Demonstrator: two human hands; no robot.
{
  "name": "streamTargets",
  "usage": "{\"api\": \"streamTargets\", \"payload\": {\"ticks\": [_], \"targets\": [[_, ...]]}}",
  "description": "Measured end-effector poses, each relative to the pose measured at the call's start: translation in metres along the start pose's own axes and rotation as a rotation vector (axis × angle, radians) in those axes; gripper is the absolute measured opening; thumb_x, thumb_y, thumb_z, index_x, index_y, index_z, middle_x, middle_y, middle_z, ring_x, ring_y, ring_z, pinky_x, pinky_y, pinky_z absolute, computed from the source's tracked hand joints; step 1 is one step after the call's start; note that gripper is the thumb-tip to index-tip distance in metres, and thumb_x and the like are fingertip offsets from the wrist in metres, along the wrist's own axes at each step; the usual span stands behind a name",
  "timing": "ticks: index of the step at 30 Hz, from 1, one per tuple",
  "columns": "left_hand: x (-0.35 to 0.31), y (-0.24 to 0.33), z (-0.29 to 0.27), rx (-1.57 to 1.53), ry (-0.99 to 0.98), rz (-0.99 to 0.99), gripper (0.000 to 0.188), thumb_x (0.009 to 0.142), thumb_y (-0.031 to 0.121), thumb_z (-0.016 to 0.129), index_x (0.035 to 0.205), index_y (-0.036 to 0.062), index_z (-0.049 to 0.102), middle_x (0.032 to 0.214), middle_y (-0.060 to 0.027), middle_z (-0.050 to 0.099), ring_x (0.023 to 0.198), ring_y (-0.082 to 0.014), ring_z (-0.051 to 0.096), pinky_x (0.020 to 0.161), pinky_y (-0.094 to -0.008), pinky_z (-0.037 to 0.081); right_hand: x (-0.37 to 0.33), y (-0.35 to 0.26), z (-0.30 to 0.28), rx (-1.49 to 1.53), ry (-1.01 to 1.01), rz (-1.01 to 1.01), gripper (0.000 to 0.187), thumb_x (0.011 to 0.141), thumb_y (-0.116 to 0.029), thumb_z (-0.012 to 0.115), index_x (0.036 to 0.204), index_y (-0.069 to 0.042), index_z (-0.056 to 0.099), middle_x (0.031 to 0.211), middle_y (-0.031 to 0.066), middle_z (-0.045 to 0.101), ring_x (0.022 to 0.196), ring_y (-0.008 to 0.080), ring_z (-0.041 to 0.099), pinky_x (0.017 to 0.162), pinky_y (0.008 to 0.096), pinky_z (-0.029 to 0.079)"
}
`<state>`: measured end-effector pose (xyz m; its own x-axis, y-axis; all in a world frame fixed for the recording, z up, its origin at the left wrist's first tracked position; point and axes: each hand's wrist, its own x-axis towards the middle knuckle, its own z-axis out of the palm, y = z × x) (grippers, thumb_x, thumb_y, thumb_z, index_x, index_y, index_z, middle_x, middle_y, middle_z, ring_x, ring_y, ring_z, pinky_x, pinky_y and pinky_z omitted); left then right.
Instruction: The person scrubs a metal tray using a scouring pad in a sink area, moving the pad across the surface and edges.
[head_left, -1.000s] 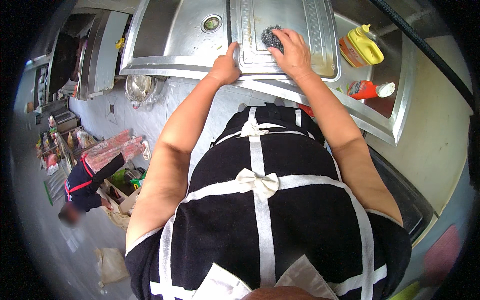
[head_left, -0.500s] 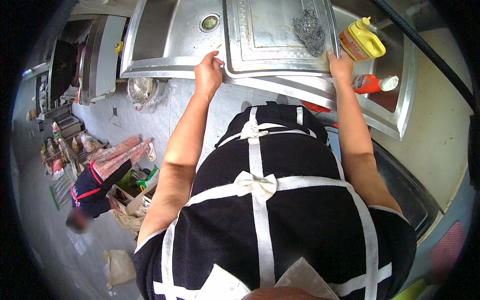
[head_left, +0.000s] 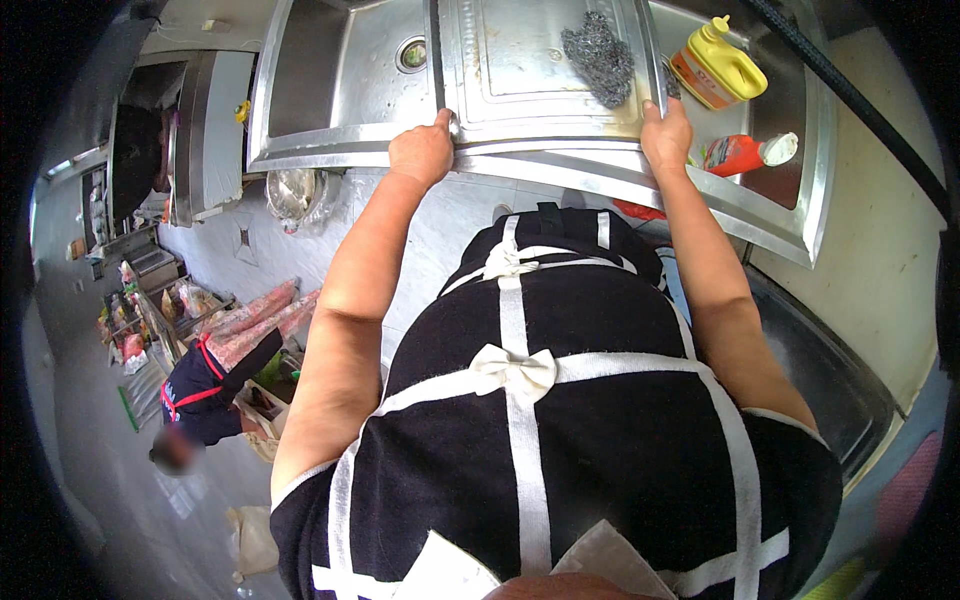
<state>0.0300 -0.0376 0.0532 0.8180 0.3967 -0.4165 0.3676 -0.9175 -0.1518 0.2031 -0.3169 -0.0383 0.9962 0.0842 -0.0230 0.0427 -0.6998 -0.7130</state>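
Note:
A rectangular metal tray (head_left: 510,112) lies across the stainless steel double sink (head_left: 330,135), over its middle. My left hand (head_left: 422,153) is closed around the tray's left edge at the near corner. On the opposite side my right hand (head_left: 668,138) grips the right edge, its thumb on top of the rim. A grey steel wool scrubber (head_left: 598,62) rests on the tray toward its right side. Fingers under both edges are partly hidden.
In the right basin stand a yellow jug-shaped bottle (head_left: 718,68) and a red bottle with a white cap (head_left: 740,155). A drain (head_left: 411,55) shows in the left basin. A dark hose (head_left: 850,100) crosses at right. Another person (head_left: 205,385) bends over crates behind left.
My left hand, open beside the tray before, has moved up against it and closed on its left edge. The tray has shifted slightly left, carrying the scrubber.

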Motion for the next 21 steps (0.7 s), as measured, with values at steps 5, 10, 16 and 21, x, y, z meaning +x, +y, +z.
{"api": "streamTargets", "payload": {"ticks": [5, 10, 16, 21], "targets": [[-0.003, 0.006, -0.002, 0.062, -0.093, 0.005, 0.05, 0.087, 0.016, 0.039, 0.137, 0.009, 0.038, 0.093, -0.0215, 0.067, 0.083, -0.0364, 0.066, 0.074, -0.0463, 0.052, -0.005, -0.01, -0.001, -0.058, 0.017, 0.045, 0.031, 0.086, -0.029, 0.057, 0.101, -0.002, 0.058, 0.088, 0.0238, 0.065, 0.085, 0.0424, 0.062, 0.077, 0.049, 0.047], [-0.007, 0.01, -0.002, 0.071, -0.122, 0.011, 0.049, 0.088, 0.014, 0.039, 0.136, 0.0041, 0.037, 0.092, -0.0214, 0.067, 0.083, -0.0358, 0.066, 0.074, -0.0459, 0.052, -0.007, -0.012, 0.001, -0.057, 0.046, 0.054, 0.03, 0.086, -0.028, 0.056, 0.1, -0.002, 0.057, 0.085, 0.0241, 0.065, 0.083, 0.0422, 0.062, 0.076, 0.0495, 0.047], [-0.011, 0.011, -0.002, 0.092, -0.167, 0.03, 0.047, 0.088, 0.013, 0.039, 0.133, 0.0021, 0.037, 0.091, -0.0227, 0.066, 0.083, -0.0372, 0.066, 0.073, -0.0473, 0.052, -0.007, -0.011, 0.001, -0.068, 0.052, 0.048, 0.03, 0.086, -0.028, 0.056, 0.101, -0.002, 0.057, 0.084, 0.0247, 0.065, 0.081, 0.0427, 0.062, 0.075, 0.0501, 0.047], [-0.024, 0.011, 0.008, 0.019, -0.143, 0.011, 0.046, 0.088, 0.015, 0.04, 0.131, 0.0014, 0.037, 0.093, -0.0262, 0.064, 0.086, -0.0402, 0.064, 0.076, -0.049, 0.05, -0.007, -0.014, 0.0, -0.06, 0.039, 0.071, 0.03, 0.086, -0.028, 0.056, 0.101, -0.002, 0.057, 0.086, 0.0244, 0.065, 0.083, 0.0424, 0.062, 0.076, 0.0496, 0.047]]}}
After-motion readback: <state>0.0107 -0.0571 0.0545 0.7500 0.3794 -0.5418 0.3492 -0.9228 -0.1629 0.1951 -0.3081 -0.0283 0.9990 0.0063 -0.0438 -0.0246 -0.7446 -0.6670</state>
